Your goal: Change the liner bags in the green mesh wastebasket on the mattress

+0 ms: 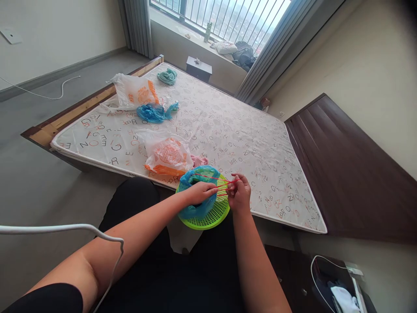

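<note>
A red string point(223, 188) is stretched between my two hands, and one strand runs back across the top of a blue plastic bag point(203, 211). My left hand point(202, 191) lies over the bag with its fingers closed on the string. To its right, my right hand point(240, 194) pinches the other end of the string between thumb and fingers. The bag sits in a bright green basket point(208, 224) with a mesh side, resting at my lap. What is inside the bag is mostly hidden.
On the mattress point(224, 126) lie a white-and-orange plastic bag point(169, 155), pink cloth point(199, 161), another white-and-orange bag point(138, 91), a crumpled blue bag point(153, 113) and a teal bundle point(167, 76). A white cable point(65, 228) hangs across my left arm.
</note>
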The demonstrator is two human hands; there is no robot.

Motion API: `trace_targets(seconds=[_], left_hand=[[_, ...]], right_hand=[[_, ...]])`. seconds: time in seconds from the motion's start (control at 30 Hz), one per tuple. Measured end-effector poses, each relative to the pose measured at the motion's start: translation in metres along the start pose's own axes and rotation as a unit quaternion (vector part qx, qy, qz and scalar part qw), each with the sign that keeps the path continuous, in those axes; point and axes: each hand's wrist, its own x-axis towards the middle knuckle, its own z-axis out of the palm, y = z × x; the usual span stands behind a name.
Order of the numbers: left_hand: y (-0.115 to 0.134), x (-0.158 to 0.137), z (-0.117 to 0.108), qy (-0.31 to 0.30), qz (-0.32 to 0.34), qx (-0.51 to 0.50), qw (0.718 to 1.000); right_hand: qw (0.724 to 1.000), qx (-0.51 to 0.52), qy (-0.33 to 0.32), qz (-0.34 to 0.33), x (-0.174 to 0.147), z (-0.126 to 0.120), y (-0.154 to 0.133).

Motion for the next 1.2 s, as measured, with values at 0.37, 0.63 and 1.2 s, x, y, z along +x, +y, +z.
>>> trace_targets(seconds=[0.37,0.63,1.2], left_hand=[[0.009,-0.003,0.001,0.034,0.017,-0.015,0.999],[-0.004,0.006,0.002,0.092,-0.058,-0.115,0.987],[-0.01,0.003,-0.002,0.045,-0.029,-0.025,0.998]], right_hand=[[0.997,0.072,-0.005,0.02,0.003,-0.008,-0.005],[0.994,0.079,-0.073,-0.001,-0.003,-0.005,-0.01],[0.986,0.133,-0.066,0.075,0.005,-0.018,0.014]])
